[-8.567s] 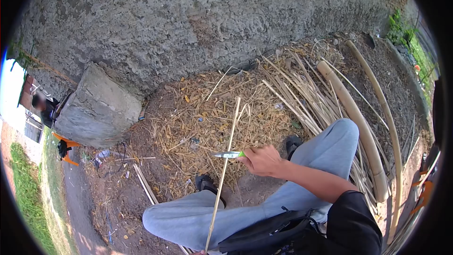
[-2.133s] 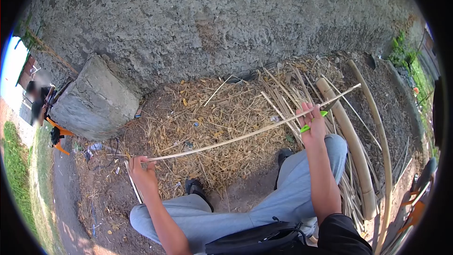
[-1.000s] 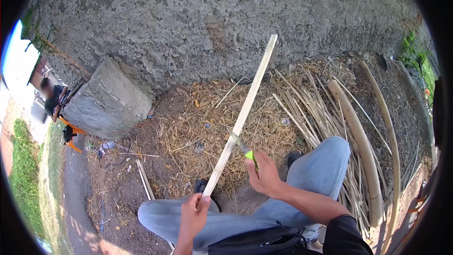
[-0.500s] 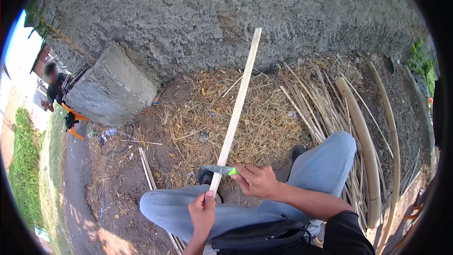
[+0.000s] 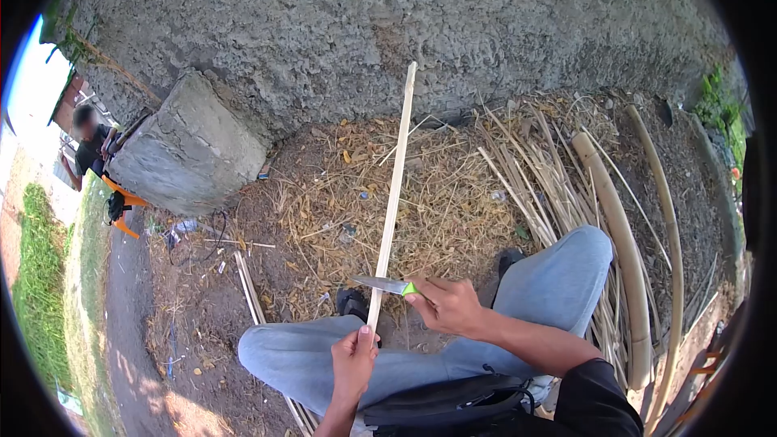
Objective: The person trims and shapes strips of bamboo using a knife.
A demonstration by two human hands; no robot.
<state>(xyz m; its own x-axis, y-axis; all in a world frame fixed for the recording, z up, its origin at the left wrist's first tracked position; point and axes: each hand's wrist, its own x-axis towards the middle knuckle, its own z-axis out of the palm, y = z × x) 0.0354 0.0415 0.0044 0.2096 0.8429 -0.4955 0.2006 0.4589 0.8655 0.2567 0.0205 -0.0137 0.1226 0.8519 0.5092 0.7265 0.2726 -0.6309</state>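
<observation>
A long, pale bamboo strip point(image 5: 396, 186) slants up from my lap toward the wall. My left hand point(image 5: 354, 362) is closed around its near end, thumb on top. In my right hand point(image 5: 447, 306) is a knife point(image 5: 384, 284) with a bright green handle, the fingers wrapped round it. Its blade points left and crosses over the strip just beyond my left hand. Whether the edge touches the strip, I cannot tell. Both hands are between my knees, over my jeans point(image 5: 324, 360).
Shavings point(image 5: 453, 210) cover the ground ahead. Split strips point(image 5: 542, 178) and a thick bamboo pole point(image 5: 613, 235) lie at right, with more strips point(image 5: 249, 287) at left. A rough wall point(image 5: 388, 24) and a concrete block point(image 5: 194, 146) stand ahead. A person point(image 5: 91, 142) is at far left.
The strip's far end has swung left and slightly down. My right hand has shifted a little right with the knife, whose blade now tilts differently. The person at left has moved an arm.
</observation>
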